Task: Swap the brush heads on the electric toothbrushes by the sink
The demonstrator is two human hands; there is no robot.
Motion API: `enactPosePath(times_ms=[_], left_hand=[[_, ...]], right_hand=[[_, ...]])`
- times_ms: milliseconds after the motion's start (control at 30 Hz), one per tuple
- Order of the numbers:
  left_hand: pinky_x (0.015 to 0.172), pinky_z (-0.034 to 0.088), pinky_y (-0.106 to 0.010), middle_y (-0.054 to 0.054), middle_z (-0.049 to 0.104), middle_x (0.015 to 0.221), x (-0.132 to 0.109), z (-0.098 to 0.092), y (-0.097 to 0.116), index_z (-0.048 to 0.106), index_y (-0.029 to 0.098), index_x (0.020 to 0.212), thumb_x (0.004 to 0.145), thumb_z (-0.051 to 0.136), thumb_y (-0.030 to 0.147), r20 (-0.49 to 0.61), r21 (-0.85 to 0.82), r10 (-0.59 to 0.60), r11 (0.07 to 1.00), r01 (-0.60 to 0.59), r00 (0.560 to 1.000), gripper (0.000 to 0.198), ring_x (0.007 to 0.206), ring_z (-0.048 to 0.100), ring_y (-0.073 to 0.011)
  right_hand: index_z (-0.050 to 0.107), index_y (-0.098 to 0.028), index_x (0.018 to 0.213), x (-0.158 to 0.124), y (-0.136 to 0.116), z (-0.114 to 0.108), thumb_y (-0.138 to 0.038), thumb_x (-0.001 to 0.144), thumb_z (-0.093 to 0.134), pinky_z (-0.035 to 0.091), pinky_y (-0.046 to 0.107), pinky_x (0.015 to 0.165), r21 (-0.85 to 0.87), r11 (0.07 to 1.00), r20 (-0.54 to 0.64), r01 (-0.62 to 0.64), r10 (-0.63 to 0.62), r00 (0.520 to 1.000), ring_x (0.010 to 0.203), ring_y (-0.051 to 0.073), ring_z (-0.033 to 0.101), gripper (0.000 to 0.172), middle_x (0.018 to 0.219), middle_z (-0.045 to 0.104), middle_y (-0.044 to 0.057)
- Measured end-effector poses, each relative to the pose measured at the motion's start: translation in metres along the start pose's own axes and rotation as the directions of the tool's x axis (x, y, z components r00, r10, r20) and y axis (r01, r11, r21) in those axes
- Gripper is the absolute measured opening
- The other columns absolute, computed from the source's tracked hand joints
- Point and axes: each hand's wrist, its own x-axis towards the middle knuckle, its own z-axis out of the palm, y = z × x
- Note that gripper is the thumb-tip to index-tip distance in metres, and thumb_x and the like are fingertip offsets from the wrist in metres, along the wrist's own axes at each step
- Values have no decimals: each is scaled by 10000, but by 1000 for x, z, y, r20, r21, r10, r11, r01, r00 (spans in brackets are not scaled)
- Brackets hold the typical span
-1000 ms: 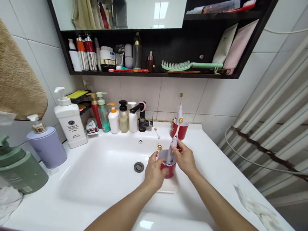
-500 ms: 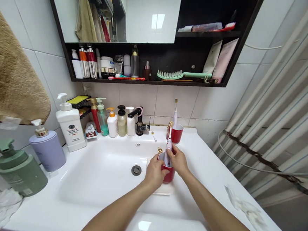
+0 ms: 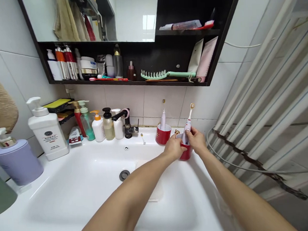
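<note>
A red cup (image 3: pixel 186 153) with a gold handle is held by my left hand (image 3: pixel 173 148), its fingers wrapped around the rim, at the right rim of the sink. My right hand (image 3: pixel 197 140) pinches an electric toothbrush (image 3: pixel 187 130), white with small red marks, that stands tilted in this cup with its bristles up. Just to the left, a second red cup (image 3: pixel 163 135) stands on the back ledge with another electric toothbrush (image 3: pixel 163 120) in it. A small brush head (image 3: pixel 143 138) lies on the ledge beside the faucet.
The black faucet (image 3: pixel 127 126) and several pump bottles (image 3: pixel 108 125) line the sink's back ledge. Above hangs a dark mirror cabinet (image 3: pixel 151 82) with toiletries. White pipes (image 3: pixel 274 103) and a grey cable run along the right. The white sink (image 3: pixel 82 191) has a dark drain (image 3: pixel 124 175).
Both hands have carried the cup and toothbrush from over the sink basin to its right rim, beside the other red cup. The view has turned to the right.
</note>
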Motion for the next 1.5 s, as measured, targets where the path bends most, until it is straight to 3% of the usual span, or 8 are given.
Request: enactPosePath(times_ms=[367,533,633,733,867,1000,1167,1500], left_hand=[[716,376,-273,-60,408,1014,43,26,-7,505,148,778,618,496,237,-4,79,-24,997,24,1000,183,832,447,-158],[868,246,-308,-23,305,1149,42,9,-17,420,204,963,660,432,164,-98,166,47,986,-30,994,306,1056,258,-167],[902,160,-366,-61,277,1170,42,-5,-33,458,159,925,629,465,138,-144,216,23,976,9,989,297,1096,176,-211],[858,239,-369,-107,317,1137,38,-13,-45,508,108,824,604,466,93,-139,220,-30,974,60,990,224,1077,215,-237],[821,313,-298,-59,320,1153,8,-19,-46,521,135,783,604,464,91,-118,218,-15,975,40,993,193,1071,246,-191],[832,314,-282,-39,319,1163,-48,-25,-47,526,155,772,606,480,127,-98,224,-9,974,31,995,175,1080,240,-170],[831,314,-298,-36,332,1159,-108,-32,-54,542,166,725,602,476,140,-55,216,-77,973,87,996,142,1076,246,-174],[724,369,-295,-24,416,1076,-136,-38,-64,554,192,717,580,437,122,-20,192,-230,954,229,973,194,989,350,-193]], right_hand=[[547,-128,886,44,23,11,-305,620,382,368,267,567,-112,993,6,32,-32,999,602,151,494,360,727,595,63],[523,-119,939,49,26,13,-325,616,402,371,277,594,-86,996,18,12,-11,1000,614,150,500,401,715,589,65],[485,-105,990,40,13,9,-327,611,413,360,302,662,-110,994,-121,-8,-5,993,687,163,502,445,801,571,93],[475,-105,989,22,-9,8,-308,632,382,363,299,679,-69,994,-241,85,-99,965,733,158,494,422,874,546,107],[470,-114,987,-10,-38,23,-333,632,397,380,281,656,91,984,-122,152,-140,983,746,149,501,424,885,543,107],[447,-103,1013,-40,-51,47,-374,586,451,380,293,643,124,992,69,-3,-6,998,726,172,519,505,857,561,120],[546,-146,791,-81,-54,69,-347,579,458,379,281,571,77,995,344,-60,30,939,594,164,521,306,657,591,53],[536,-162,779,-110,-60,72,-357,598,442,385,263,551,226,972,365,-64,-23,931,597,155,500,282,644,578,13]])
